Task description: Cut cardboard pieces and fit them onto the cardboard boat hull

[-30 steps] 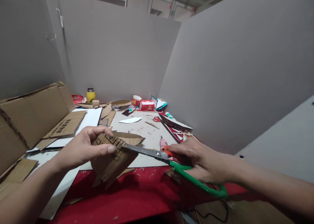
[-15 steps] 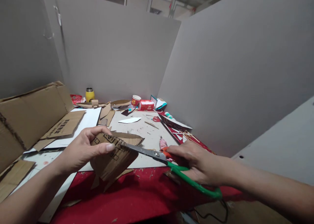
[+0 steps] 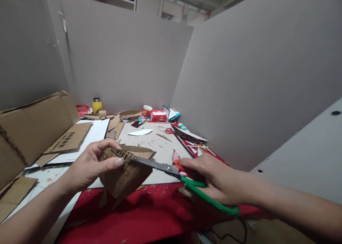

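Note:
My left hand [image 3: 100,162] pinches a piece of brown cardboard [image 3: 121,180] with black printed marks, thumb on the near face and fingers behind. In my right hand [image 3: 213,176] is a pair of green-handled scissors [image 3: 168,168], its blades pointing left. The blade tips lie at the upper edge of the cardboard, close to my left thumb; whether the blades grip the board I cannot tell. Just behind the scissors lies a pink and orange hot glue gun [image 3: 175,157], partly hidden by my right hand.
Large cardboard [image 3: 37,130] stands at the left, with white sheets beside it. Along the back are a yellow bottle [image 3: 97,105], a paper cup [image 3: 146,111] and a red box [image 3: 158,115]. Red scissors [image 3: 169,130] and thin sticks [image 3: 203,149] lie at the right. Grey partitions [image 3: 120,58] enclose the table.
The view has tilted and shifted slightly. My hands, the cardboard and the scissors keep nearly the same positions, with the blades still at the board's upper edge.

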